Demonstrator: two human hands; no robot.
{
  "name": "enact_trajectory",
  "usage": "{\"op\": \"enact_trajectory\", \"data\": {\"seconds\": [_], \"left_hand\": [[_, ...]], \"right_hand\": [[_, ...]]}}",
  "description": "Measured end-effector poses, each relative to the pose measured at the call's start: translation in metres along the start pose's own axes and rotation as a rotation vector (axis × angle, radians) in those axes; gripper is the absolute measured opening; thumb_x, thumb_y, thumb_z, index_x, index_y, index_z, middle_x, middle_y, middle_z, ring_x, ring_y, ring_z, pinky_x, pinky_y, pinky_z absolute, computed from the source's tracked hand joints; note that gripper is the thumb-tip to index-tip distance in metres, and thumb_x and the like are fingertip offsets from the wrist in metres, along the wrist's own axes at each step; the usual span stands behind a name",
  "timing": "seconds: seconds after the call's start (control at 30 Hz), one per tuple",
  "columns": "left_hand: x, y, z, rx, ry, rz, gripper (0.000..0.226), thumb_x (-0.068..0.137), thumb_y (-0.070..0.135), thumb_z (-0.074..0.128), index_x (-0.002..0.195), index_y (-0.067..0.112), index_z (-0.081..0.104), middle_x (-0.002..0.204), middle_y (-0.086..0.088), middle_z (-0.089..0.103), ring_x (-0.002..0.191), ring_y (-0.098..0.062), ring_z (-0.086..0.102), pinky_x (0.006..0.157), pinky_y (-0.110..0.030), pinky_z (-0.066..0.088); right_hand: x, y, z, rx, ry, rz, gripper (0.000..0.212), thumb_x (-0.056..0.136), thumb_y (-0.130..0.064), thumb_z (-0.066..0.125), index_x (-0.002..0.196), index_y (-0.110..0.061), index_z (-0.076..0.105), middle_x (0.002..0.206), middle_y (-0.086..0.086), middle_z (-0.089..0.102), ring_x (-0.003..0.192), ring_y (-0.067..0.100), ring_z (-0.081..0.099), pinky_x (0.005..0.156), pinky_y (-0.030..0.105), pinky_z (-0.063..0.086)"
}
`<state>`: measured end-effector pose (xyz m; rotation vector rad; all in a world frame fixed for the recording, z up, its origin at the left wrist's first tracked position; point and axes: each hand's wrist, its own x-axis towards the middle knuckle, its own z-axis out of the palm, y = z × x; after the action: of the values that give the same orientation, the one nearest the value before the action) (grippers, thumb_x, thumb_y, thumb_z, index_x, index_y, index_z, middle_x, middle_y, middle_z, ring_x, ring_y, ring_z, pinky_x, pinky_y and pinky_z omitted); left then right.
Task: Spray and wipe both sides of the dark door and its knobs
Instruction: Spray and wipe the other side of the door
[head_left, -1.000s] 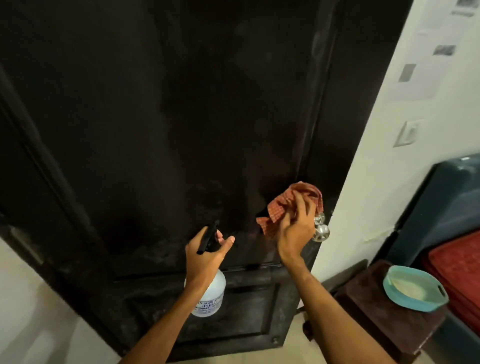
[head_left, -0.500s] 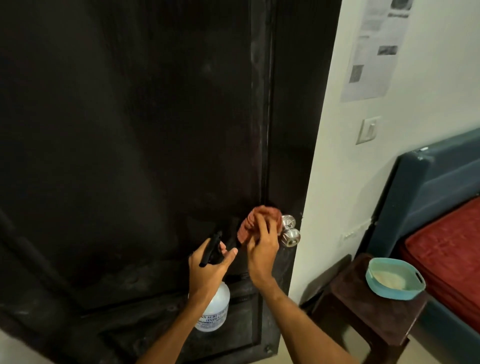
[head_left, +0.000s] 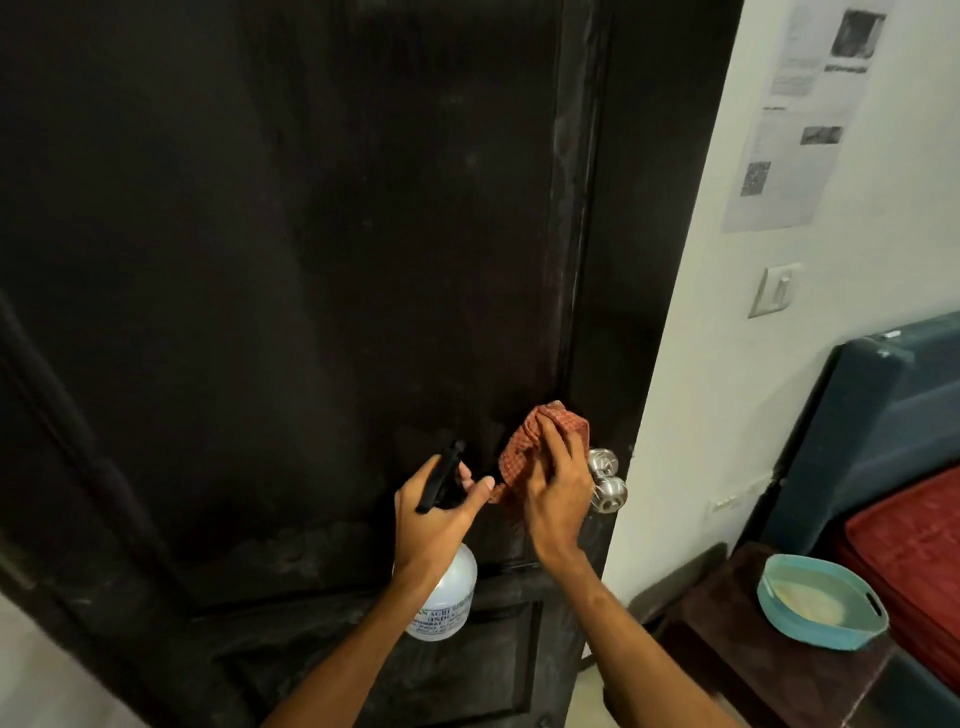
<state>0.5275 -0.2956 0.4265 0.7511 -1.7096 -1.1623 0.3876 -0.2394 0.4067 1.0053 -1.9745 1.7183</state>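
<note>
Door: the dark door fills the view from 9 to 12 o'clock, and its near face is being worked.
Left hand: the left hand, at 6 o'clock, is wrapped round the neck of the spray bottle, whose black nozzle is aimed at the panel.
Cloth: the checked cloth is held bunched and pressed to the door, at 11 o'clock of its hand.
Right hand: the right hand is closed over the cloth, just beside the knobs.
Knobs: the knobs sit at 3 o'clock of that hand, uncovered.
Risk: the knobs could be skipped if wiping is kept to the panel. The wall could be wetted by spray aimed near the door's edge. The bottle could slip from a wet grip.
Counts: one door, one bottle, one cloth, two knobs, two hands.
Beside: one teal basin is seen at 4 o'clock.
</note>
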Motion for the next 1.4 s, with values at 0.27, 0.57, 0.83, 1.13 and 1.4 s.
{"op": "enact_trajectory", "data": {"seconds": [0.27,0.57,0.83,1.13,1.4], "left_hand": [[0.013,0.036,-0.004,-0.075,-0.016,0.019,0.021,0.084,0.020,0.086,0.081,0.018,0.066,0.065,0.004,0.067,0.053,-0.006,0.059,0.051,-0.019,0.044],[0.024,0.066,-0.016,-0.116,-0.052,0.032,0.020,0.083,0.022,0.086,0.080,0.019,0.067,0.066,0.003,0.066,0.053,-0.005,0.058,0.053,-0.020,0.043],[0.052,0.124,-0.004,-0.070,-0.088,0.106,0.023,0.084,0.023,0.085,0.075,0.014,0.066,0.052,0.010,0.057,0.043,-0.003,0.051,0.052,-0.027,0.042],[0.074,0.171,0.004,-0.106,-0.096,0.140,0.023,0.081,0.026,0.088,0.080,0.015,0.068,0.062,0.001,0.064,0.043,-0.009,0.053,0.046,-0.027,0.042],[0.100,0.218,-0.001,-0.098,-0.085,0.154,0.027,0.081,0.028,0.087,0.079,0.011,0.067,0.071,-0.021,0.070,0.039,-0.020,0.050,0.042,-0.028,0.042]], "right_hand": [[0.090,-0.068,-0.009,-0.050,0.113,-0.202,0.055,0.095,-0.004,0.060,0.148,-0.017,0.055,0.146,0.006,0.057,0.133,0.018,0.051,0.109,0.006,0.028],[0.071,-0.050,-0.018,-0.110,-0.009,-0.245,0.062,0.079,0.014,0.056,0.135,-0.009,0.065,0.138,0.012,0.061,0.126,0.030,0.056,0.107,0.045,0.050],[0.074,-0.050,-0.016,-0.202,-0.009,-0.302,0.050,0.089,-0.005,0.060,0.138,-0.015,0.064,0.137,0.014,0.059,0.123,0.033,0.057,0.097,0.047,0.055],[0.146,-0.107,-0.025,-0.161,0.067,-0.376,0.047,0.095,-0.021,0.054,0.141,-0.016,0.062,0.140,0.016,0.055,0.130,0.033,0.049,0.106,0.047,0.048],[0.166,-0.113,-0.034,-0.095,0.110,-0.432,0.051,0.083,0.010,0.063,0.130,-0.010,0.068,0.130,0.013,0.061,0.118,0.027,0.057,0.099,0.039,0.051]]}}
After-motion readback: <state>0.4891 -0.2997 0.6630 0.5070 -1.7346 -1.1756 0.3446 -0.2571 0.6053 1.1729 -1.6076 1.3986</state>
